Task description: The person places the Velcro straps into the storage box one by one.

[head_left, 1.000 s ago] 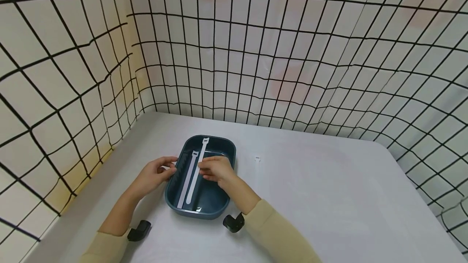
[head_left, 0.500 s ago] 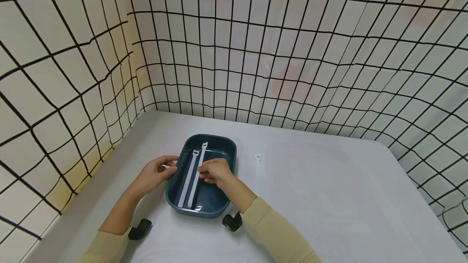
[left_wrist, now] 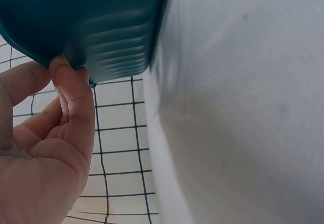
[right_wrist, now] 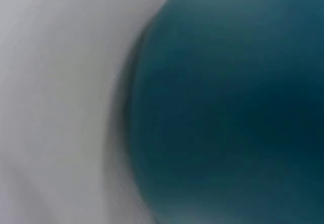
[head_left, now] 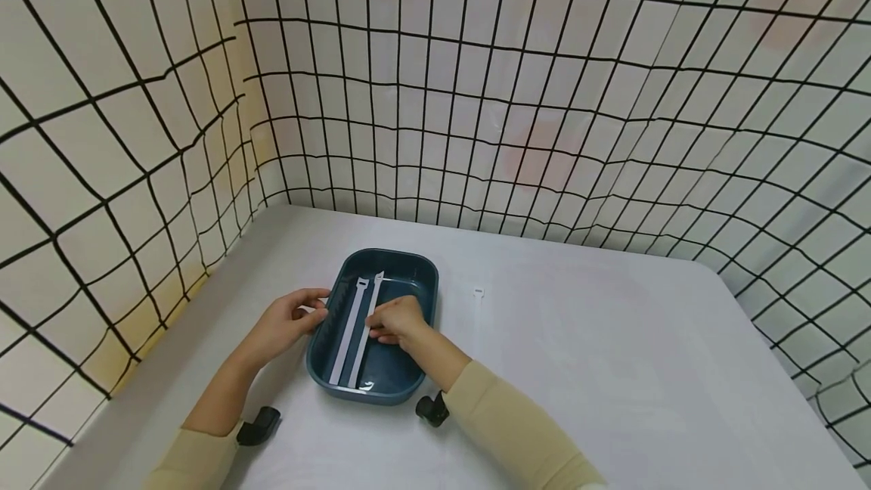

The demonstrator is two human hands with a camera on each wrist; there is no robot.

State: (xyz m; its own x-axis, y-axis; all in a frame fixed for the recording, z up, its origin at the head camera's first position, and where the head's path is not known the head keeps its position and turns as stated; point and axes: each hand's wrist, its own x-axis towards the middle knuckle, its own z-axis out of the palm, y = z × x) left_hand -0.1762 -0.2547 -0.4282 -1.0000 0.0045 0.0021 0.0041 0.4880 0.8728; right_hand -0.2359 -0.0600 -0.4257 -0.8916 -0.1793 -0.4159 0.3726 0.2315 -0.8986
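Observation:
A dark teal plastic tray (head_left: 370,398) stands on the white table, and its wall (left_wrist: 119,46) fills the top of the left wrist view. My left hand (head_left: 286,325) grips the tray's left rim between thumb and fingers. Inside the tray my right hand (head_left: 401,320) pinches a white cable tie (head_left: 360,356) near its middle, and the tie lies low along the tray floor. Left of it and roughly parallel lies a second white cable tie (head_left: 348,335). Only the blurred outside of the tray (right_wrist: 228,107) shows in the right wrist view; the right hand is not visible there.
On the table right of the tray lies another pale cable tie (head_left: 478,293), its strap hardly visible against the white. Black grid netting (head_left: 463,104) stands along the back and sides. A black wrist camera (head_left: 258,427) sits on each forearm.
My right hand has lowered the cable tie into the tray and moved slightly toward me, bringing it down beside the other tie. The left hand has stayed on the rim.

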